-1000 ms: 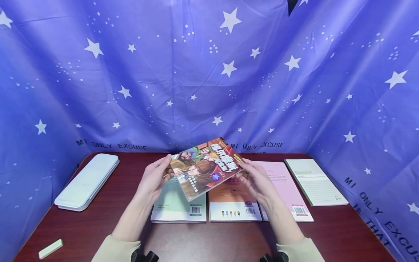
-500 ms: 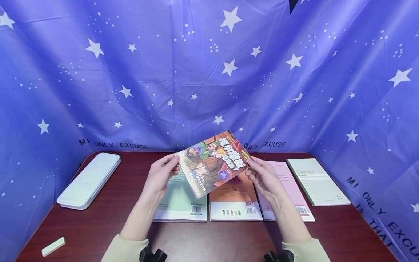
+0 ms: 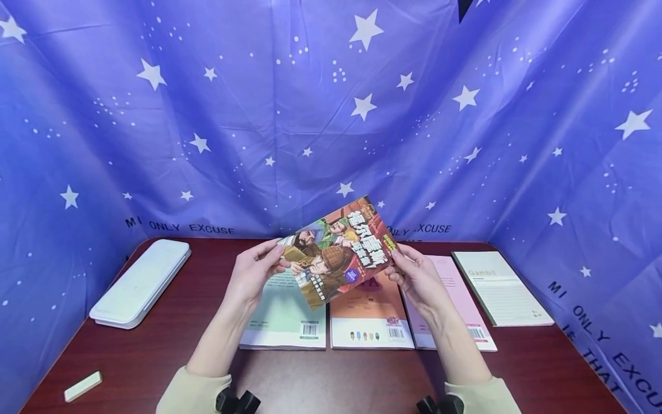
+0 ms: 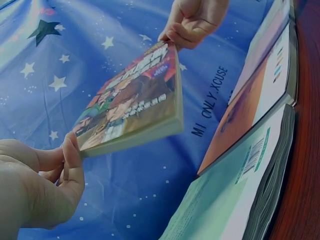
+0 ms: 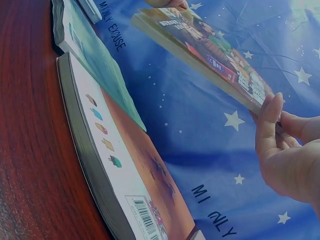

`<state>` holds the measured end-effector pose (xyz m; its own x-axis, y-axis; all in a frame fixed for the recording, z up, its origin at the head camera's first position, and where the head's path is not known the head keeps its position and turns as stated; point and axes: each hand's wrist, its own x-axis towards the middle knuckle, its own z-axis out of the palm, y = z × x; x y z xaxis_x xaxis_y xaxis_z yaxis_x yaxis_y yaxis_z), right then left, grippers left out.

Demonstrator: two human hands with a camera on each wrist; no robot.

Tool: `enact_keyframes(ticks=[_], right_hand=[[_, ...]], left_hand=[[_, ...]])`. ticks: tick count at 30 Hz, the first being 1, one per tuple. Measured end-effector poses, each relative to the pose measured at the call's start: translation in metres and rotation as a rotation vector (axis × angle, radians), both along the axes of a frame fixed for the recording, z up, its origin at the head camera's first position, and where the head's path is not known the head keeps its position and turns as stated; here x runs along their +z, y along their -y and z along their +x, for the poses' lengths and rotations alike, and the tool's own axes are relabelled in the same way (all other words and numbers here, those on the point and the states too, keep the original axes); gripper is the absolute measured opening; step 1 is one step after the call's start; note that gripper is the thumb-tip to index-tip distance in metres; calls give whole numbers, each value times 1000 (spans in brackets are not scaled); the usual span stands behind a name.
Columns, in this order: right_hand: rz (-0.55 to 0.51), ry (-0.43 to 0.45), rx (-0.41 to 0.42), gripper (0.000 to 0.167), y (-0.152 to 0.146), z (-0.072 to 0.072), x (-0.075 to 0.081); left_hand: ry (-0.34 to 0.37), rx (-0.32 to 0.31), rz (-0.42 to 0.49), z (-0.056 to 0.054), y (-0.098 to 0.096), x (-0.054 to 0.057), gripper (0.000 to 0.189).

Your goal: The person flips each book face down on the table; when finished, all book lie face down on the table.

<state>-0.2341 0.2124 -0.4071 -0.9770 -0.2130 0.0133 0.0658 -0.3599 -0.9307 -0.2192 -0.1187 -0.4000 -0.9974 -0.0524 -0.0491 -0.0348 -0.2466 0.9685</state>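
Both hands hold up a paperback book (image 3: 336, 253) with an illustrated cover of a figure in a checked cap. It is tilted, in the air above the row of books. My left hand (image 3: 253, 273) pinches its left corner, thumb on the cover; the left wrist view shows the book's page edges (image 4: 140, 137) beside that hand (image 4: 45, 182). At the opposite side, my right hand (image 3: 416, 276) pinches the right edge, as the right hand (image 5: 290, 145) in the right wrist view also shows. Beneath lie a green book (image 3: 284, 325), an orange-and-white book (image 3: 367, 310) and a pink book (image 3: 465, 316).
On the dark red table (image 3: 331, 379), a white case (image 3: 139, 284) lies at the left and a small pale green bar (image 3: 83, 386) at the front left. A notepad (image 3: 504, 293) lies at the right. Blue star-patterned cloth (image 3: 310, 115) hangs behind and at both sides.
The held book has risen slightly and shifted a little to the right, with both hands still on it. Its cover glare has come and gone. The things on the table stay in place.
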Motion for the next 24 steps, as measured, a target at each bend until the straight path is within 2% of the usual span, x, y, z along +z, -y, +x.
enact_keyframes(ticks=[5, 11, 19, 24], right_hand=[[6, -20, -21, 19, 1, 0, 2], [39, -41, -80, 18, 4, 0, 2], [-29, -78, -102, 26, 7, 2, 0], [-63, -69, -123, 26, 10, 3, 1]], left_hand=[[-26, 10, 5, 0, 0, 3, 41], [-18, 11, 17, 1, -1, 4, 39], [11, -2, -15, 2, 1, 4, 38], [21, -11, 19, 2, 3, 4, 39]])
